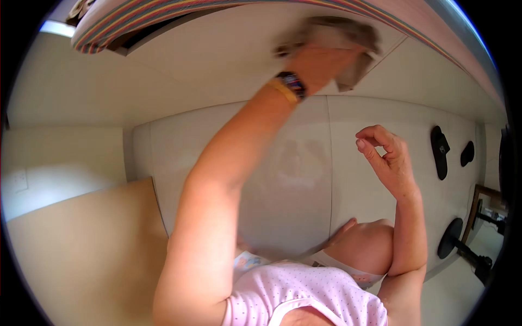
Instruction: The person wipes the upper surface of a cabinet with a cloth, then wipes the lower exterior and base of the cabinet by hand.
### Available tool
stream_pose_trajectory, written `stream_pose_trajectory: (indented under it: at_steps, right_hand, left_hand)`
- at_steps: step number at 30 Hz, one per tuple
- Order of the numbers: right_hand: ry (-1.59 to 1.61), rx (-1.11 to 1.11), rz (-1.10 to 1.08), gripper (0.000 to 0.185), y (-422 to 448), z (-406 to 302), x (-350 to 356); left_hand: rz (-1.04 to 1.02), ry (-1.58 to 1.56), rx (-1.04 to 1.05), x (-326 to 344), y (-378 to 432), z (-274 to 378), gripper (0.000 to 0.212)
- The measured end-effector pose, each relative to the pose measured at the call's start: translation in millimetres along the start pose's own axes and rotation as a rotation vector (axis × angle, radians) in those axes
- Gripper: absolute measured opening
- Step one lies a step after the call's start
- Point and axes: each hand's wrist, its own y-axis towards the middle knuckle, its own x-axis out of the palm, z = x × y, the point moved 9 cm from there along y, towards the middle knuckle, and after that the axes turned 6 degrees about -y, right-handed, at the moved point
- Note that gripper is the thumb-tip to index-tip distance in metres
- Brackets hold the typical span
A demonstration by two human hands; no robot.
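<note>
My left hand [320, 67], motion-blurred, holds a greyish-brown cloth [352, 73] against a cream panel [228, 53] below a striped fabric edge [155, 18]. A dark-faced watch [292, 84] with a yellowish band is on that wrist. Over the tiled floor [285, 171], my right hand [385, 157] hangs with its fingers loosely curled. A small gap separates its thumb and index tips, and it holds nothing. How the cloth is bunched under the left fingers cannot be made out.
A dark slide sandal [440, 153] and a second dark shoe [467, 153] lie on the floor at right. Nearer me stands a black round base with a pole [450, 238], beside a brown frame [473, 212]. A tan board [85, 252] fills the lower left.
</note>
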Motion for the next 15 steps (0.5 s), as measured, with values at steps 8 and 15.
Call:
stream_pose_trajectory:
  at_steps: [8,15]
  right_hand:
    - [0.025,0.066,0.033,0.011,-1.6,14.8,-6.8]
    - [0.002,0.157,-0.005,0.014,-16.7,43.9,-17.0]
  left_hand:
    - [0.259,0.437,0.11,-46.8,-31.2,-38.0,0.024]
    - [0.175,0.655,-0.516,-130.4,-228.8,-175.6,0.062]
